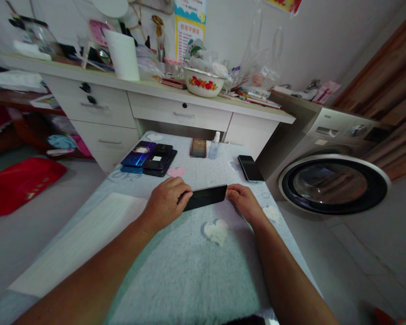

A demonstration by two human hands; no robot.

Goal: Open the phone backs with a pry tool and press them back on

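Observation:
A dark smartphone is held on its long edge, tilted, above the heart-patterned table cover. My left hand is closed on its left end, thumb and fingers pinching the frame. At the opposite end, the curled fingers of my right hand grip the phone's right edge. Beyond my left hand lie stacked phones, among them a blue-purple phone and a black phone, each with a white label. Another black phone rests face up past my right hand.
A clear spray bottle stands beside a blurred brown item at the table's far side. Along the left lies a long white sheet. Behind is a white drawer desk with a floral basin; a washing machine stands right.

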